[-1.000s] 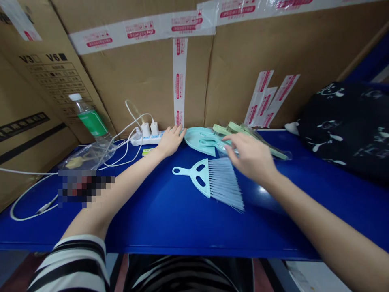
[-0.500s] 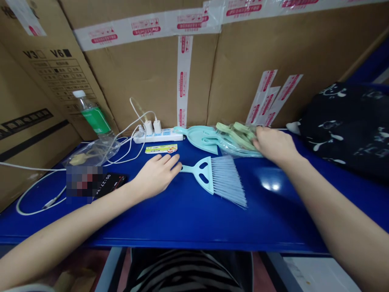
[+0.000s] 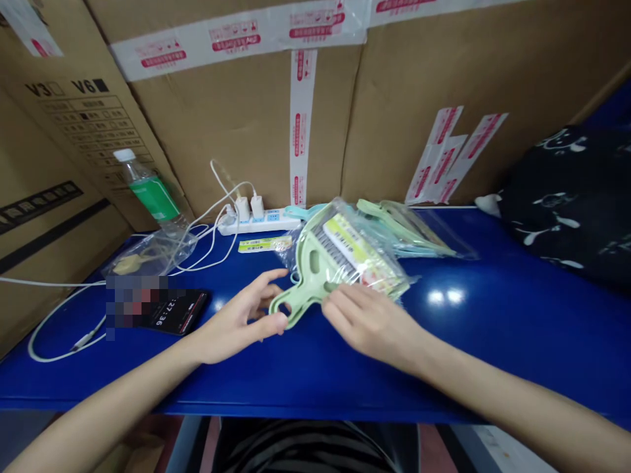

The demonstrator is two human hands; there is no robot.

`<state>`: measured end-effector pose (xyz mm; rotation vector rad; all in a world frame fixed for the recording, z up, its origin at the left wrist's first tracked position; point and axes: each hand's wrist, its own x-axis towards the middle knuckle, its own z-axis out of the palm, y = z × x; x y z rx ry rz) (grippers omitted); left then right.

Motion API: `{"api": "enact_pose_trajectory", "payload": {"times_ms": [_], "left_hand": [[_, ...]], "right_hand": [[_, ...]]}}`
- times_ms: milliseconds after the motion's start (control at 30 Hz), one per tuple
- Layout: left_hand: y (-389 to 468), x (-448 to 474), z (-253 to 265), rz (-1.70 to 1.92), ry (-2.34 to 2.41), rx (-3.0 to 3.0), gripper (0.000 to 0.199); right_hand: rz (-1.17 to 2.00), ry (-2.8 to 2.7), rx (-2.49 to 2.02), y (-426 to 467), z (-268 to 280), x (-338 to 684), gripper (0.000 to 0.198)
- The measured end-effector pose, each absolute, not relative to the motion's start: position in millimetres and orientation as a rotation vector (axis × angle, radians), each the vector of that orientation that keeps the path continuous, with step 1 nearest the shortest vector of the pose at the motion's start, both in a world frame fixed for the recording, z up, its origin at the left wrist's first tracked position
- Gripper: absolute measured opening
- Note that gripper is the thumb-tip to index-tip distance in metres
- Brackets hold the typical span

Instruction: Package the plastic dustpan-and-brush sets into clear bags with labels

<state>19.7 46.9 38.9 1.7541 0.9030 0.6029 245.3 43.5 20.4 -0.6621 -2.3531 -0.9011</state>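
Observation:
A pale green dustpan and brush set (image 3: 309, 266) in a clear plastic bag is held tilted above the blue table, a printed label card (image 3: 362, 253) showing inside. My right hand (image 3: 374, 325) is closed on its lower edge near the handle. At the handle's looped end is my left hand (image 3: 246, 318), fingers apart and curved, thumb overlapping the loop; whether it bears any weight I cannot tell. The light blue hand brush beneath is almost wholly hidden by the green set. Behind, more bagged green and blue sets (image 3: 409, 226) lie beside a light blue dustpan (image 3: 310, 211).
A white power strip (image 3: 266, 221) with plugs and cables sits by the cardboard wall (image 3: 236, 131). To the left are a green-labelled bottle (image 3: 155, 197), a clear bag (image 3: 148, 253) and a phone (image 3: 182, 314). A dark patterned cloth item (image 3: 566, 203) lies at right.
My right hand has brought a bagged green set from the back pile to the table's middle, over the blue brush. My left hand has turned, thumb towards the green handle.

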Motion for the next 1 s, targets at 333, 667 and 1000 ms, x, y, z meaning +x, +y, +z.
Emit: {"api": "enact_pose_trajectory", "payload": {"times_ms": [333, 667, 1000], "left_hand": [[59, 16, 21, 0.426, 0.777, 1.463, 0.056], [63, 8, 13, 0.337, 0.798, 1.511, 0.059], [74, 6, 19, 0.257, 0.785, 1.457, 0.061]], "right_hand": [[-0.136, -2.394, -0.92, 57, 25, 267, 0.034], [0.554, -2.185, -1.395, 87, 27, 294, 0.024], [0.839, -2.04, -1.348, 92, 29, 294, 0.024]]}}
